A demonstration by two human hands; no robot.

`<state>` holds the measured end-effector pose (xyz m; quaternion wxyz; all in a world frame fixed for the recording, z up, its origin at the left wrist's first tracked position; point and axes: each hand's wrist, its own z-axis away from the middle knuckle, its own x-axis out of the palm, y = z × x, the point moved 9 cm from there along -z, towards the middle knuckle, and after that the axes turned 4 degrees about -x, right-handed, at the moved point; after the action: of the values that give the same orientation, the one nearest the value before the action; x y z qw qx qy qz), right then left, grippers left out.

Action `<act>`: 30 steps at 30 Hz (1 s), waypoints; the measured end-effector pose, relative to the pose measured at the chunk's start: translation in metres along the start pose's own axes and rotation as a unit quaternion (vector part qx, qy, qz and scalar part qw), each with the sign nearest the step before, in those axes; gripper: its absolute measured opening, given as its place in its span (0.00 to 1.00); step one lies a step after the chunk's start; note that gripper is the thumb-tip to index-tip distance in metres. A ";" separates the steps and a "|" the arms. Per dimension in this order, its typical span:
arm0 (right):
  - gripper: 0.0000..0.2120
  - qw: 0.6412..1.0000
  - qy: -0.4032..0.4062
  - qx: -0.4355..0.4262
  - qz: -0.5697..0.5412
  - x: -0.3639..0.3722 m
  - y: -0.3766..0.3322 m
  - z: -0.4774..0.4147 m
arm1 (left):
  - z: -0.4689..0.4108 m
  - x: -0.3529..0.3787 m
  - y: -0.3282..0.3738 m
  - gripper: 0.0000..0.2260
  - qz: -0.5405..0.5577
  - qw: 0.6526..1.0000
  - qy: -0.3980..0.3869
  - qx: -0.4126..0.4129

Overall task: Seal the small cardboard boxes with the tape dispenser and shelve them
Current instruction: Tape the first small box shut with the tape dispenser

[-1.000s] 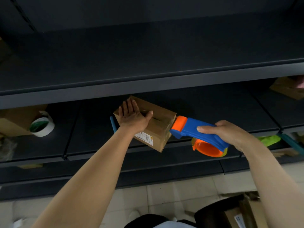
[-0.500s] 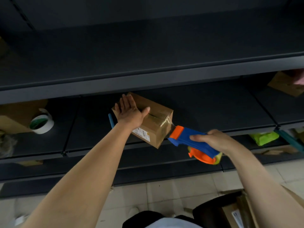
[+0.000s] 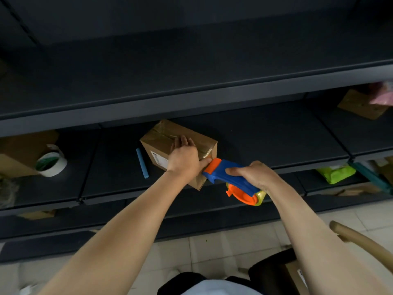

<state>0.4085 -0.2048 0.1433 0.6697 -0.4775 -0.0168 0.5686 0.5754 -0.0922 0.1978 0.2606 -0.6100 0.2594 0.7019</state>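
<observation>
A small cardboard box with clear tape along its top lies on the dark middle shelf. My left hand rests flat on the box's near right end, its thumb reaching to the dispenser's orange head. My right hand grips the blue handle of the blue and orange tape dispenser, whose head meets the box's near right corner. The tape roll hangs below my right hand.
A blue stick lies left of the box. A white tape roll and another box sit at the shelf's left. A flat cardboard piece lies far right, a green pack on the lower shelf. Tiled floor below.
My left hand slid from the box's far left end to its near right end. The dispenser was pulled across the top toward me and now sits at the near corner.
</observation>
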 end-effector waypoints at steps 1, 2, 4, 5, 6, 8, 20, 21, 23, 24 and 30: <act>0.28 1.000 -0.001 0.001 -0.002 0.001 0.001 0.001 | 0.000 -0.002 0.000 0.42 0.009 1.000 0.001 0.001; 0.27 1.000 -0.002 0.000 -0.003 0.002 0.001 0.002 | 0.000 -0.004 0.000 0.41 0.017 1.000 -0.001 0.001; 0.24 1.000 -0.005 -0.005 -0.002 0.004 0.001 0.006 | 0.002 -0.007 0.000 0.40 0.034 0.999 -0.005 0.005; 0.24 1.000 -0.006 -0.006 -0.005 0.005 0.001 0.008 | 0.003 -0.009 0.001 0.39 0.046 0.999 -0.006 0.009; 0.24 1.000 -0.006 -0.008 -0.012 0.004 0.000 0.012 | 0.003 -0.012 0.001 0.39 0.059 0.998 -0.004 0.011; 0.24 1.000 -0.007 -0.010 -0.023 0.000 -0.003 0.021 | 0.004 -0.021 -0.001 0.37 0.090 0.996 -0.001 0.012; 0.23 0.995 0.067 -0.068 -0.014 -0.067 -0.079 0.086 | 0.007 -0.057 -0.035 0.12 0.526 0.840 -0.126 -0.042; 0.22 0.995 0.067 -0.074 -0.016 -0.064 -0.086 0.085 | 0.004 -0.057 -0.038 0.11 0.524 0.843 -0.109 -0.049; 0.21 0.994 0.063 -0.082 -0.022 -0.055 -0.098 0.084 | -0.005 -0.059 -0.044 0.13 0.472 0.879 -0.045 -0.057; 0.21 0.994 0.062 -0.085 -0.023 -0.051 -0.103 0.083 | -0.008 -0.060 -0.047 0.17 0.443 0.894 -0.020 -0.067; 0.23 0.993 0.055 -0.096 -0.028 -0.038 -0.118 0.076 | -0.022 -0.056 -0.067 0.28 0.461 0.881 0.009 -0.110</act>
<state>0.4397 -0.1753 0.2822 0.6364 -0.5694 -0.0479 0.5181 0.6435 -0.0614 0.2477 -0.1634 -0.4527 0.4344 0.7614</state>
